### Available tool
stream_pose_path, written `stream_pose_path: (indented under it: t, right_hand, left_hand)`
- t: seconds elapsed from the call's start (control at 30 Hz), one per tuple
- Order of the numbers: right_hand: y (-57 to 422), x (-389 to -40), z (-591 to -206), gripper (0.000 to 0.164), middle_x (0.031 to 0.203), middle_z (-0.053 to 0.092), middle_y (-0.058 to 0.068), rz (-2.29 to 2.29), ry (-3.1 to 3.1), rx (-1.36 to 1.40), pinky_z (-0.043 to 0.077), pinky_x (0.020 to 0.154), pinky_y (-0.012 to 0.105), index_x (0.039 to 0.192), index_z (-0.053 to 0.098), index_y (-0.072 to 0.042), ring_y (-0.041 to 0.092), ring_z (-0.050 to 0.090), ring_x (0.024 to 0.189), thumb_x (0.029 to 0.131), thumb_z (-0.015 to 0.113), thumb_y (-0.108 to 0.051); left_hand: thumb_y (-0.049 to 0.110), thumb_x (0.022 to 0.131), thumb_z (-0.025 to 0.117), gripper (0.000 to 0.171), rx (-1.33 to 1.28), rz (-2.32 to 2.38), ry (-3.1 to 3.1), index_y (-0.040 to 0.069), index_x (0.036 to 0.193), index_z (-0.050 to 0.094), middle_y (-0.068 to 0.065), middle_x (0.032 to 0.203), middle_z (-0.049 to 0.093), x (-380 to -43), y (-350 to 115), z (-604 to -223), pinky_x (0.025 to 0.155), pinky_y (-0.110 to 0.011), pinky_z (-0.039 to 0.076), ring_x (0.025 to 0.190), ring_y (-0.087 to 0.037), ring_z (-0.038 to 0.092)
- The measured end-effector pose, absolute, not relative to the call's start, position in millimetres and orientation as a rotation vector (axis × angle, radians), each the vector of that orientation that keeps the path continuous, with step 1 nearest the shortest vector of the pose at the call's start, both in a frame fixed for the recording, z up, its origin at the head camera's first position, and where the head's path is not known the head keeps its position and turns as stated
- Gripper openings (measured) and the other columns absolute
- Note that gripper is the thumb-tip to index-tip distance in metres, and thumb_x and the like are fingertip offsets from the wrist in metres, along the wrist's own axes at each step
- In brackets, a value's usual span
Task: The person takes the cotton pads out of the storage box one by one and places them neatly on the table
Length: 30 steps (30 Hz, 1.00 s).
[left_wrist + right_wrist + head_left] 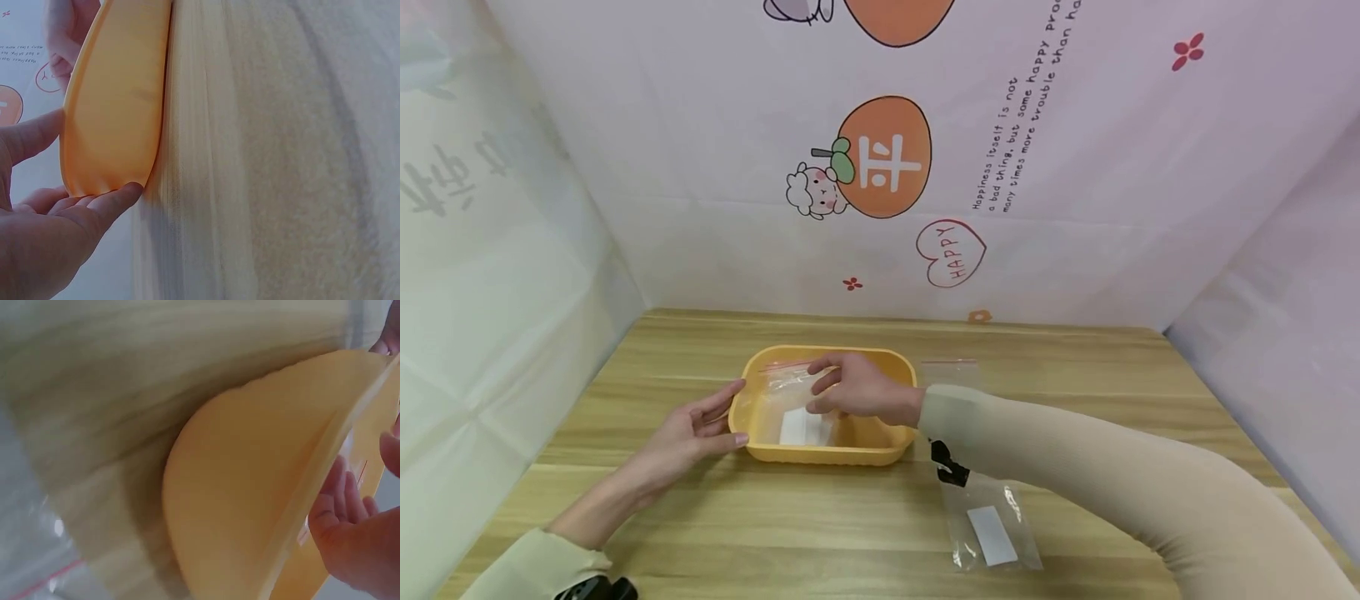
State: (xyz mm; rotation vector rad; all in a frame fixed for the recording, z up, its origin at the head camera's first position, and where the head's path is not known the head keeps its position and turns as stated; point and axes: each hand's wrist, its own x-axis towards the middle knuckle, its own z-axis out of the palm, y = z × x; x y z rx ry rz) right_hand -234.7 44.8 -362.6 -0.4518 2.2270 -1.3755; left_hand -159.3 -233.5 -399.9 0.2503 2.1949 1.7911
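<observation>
A yellow plastic basket (831,456) stands on the wooden table. My left hand (688,433) holds its left end, with the thumb and fingers spread round the outside. In the left wrist view the fingers press against the basket's wall (115,100). Inside lies a clear zip bag (786,382) with a red seal line and a white slip (803,427). My right hand (865,392) reaches over the right rim into the basket, just above that bag. Its fingers are loosely bent and the thumb stands apart, as the right wrist view shows; nothing is visible between them.
Another clear zip bag (958,508) with a white slip (992,536) lies on the table (842,521), partly hidden under my right forearm. A printed white sheet (737,167) rises behind the table's back edge, and white sheets flank both sides.
</observation>
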Motion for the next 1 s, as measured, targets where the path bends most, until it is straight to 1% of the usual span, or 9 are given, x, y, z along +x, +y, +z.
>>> stream_pose_path:
  t: [0.1,0.2,0.33,0.4,0.53,0.63,0.73,0.87,1.0]
  right_hand:
    - [36,-234,-364,0.047,0.103,0.069,0.012,-1.465,2.211,-0.376,0.062,0.075,0.037,0.130,0.062,0.004,0.023,0.068,0.083,0.088,0.083,0.000]
    - [29,-234,-365,0.047,0.092,0.066,0.010,-1.497,2.227,-0.316,0.064,0.072,0.038,0.125,0.063,0.006,0.021,0.065,0.074,0.084,0.086,0.002]
    - [22,-234,-365,0.051,0.088,0.065,0.009,-1.455,2.279,-0.303,0.064,0.070,0.037,0.124,0.064,0.004,0.025,0.066,0.069,0.080,0.090,0.003]
    - [20,-235,-365,0.050,0.090,0.066,0.010,-1.426,2.297,-0.319,0.063,0.070,0.036,0.123,0.066,0.003,0.025,0.067,0.069,0.079,0.090,0.003]
    - [21,-236,-366,0.050,0.101,0.071,0.013,-1.428,2.272,-0.340,0.063,0.071,0.034,0.126,0.067,0.004,0.020,0.067,0.070,0.080,0.087,0.007]
    - [23,-236,-365,0.053,0.111,0.072,0.015,-1.428,2.256,-0.341,0.063,0.071,0.034,0.131,0.067,0.004,0.017,0.067,0.071,0.082,0.087,0.004]
    - [25,-236,-365,0.058,0.120,0.071,0.015,-1.429,2.245,-0.336,0.063,0.068,0.034,0.136,0.065,0.004,0.017,0.068,0.068,0.083,0.088,0.001]
    - [26,-234,-365,0.060,0.122,0.070,0.015,-1.430,2.256,-0.334,0.062,0.062,0.033,0.137,0.063,0.006,0.020,0.066,0.063,0.082,0.088,0.003]
    - [26,-234,-365,0.057,0.120,0.070,0.014,-1.425,2.277,-0.331,0.062,0.062,0.031,0.134,0.064,0.006,0.019,0.065,0.064,0.082,0.087,0.005]
  left_hand:
    - [0.009,0.099,0.074,0.088,0.256,1.800,2.187,0.000,0.167,0.019,-0.028,0.171,0.014,-159,-234,-400,0.107,-0.028,0.046,0.150,-0.045,0.031]
    - [0.008,0.099,0.073,0.088,0.264,1.810,2.178,-0.001,0.167,0.018,-0.028,0.171,0.013,-160,-234,-400,0.106,-0.026,0.046,0.150,-0.045,0.030]
    - [0.007,0.098,0.074,0.089,0.278,1.828,2.156,-0.001,0.167,0.018,-0.028,0.171,0.013,-161,-235,-401,0.104,-0.026,0.047,0.150,-0.046,0.030]
    - [0.007,0.098,0.074,0.089,0.301,1.839,2.143,-0.002,0.166,0.017,-0.029,0.170,0.012,-162,-235,-402,0.104,-0.026,0.048,0.150,-0.047,0.030]
    - [0.007,0.099,0.074,0.090,0.334,1.849,2.127,-0.003,0.166,0.016,-0.031,0.170,0.012,-162,-235,-402,0.103,-0.025,0.049,0.149,-0.048,0.030]
    - [0.008,0.098,0.075,0.090,0.322,1.844,2.135,-0.003,0.166,0.016,-0.030,0.170,0.012,-162,-235,-402,0.104,-0.026,0.048,0.149,-0.047,0.030]
    - [0.010,0.098,0.076,0.091,0.295,1.825,2.152,-0.001,0.167,0.018,-0.029,0.170,0.012,-162,-235,-401,0.105,-0.027,0.048,0.149,-0.047,0.031]
    - [0.012,0.098,0.076,0.090,0.273,1.808,2.168,0.000,0.167,0.019,-0.028,0.171,0.013,-161,-235,-400,0.106,-0.028,0.047,0.149,-0.046,0.031]
    - [0.012,0.097,0.077,0.091,0.273,1.811,2.171,-0.001,0.167,0.019,-0.029,0.170,0.013,-160,-235,-400,0.106,-0.028,0.047,0.149,-0.047,0.031]
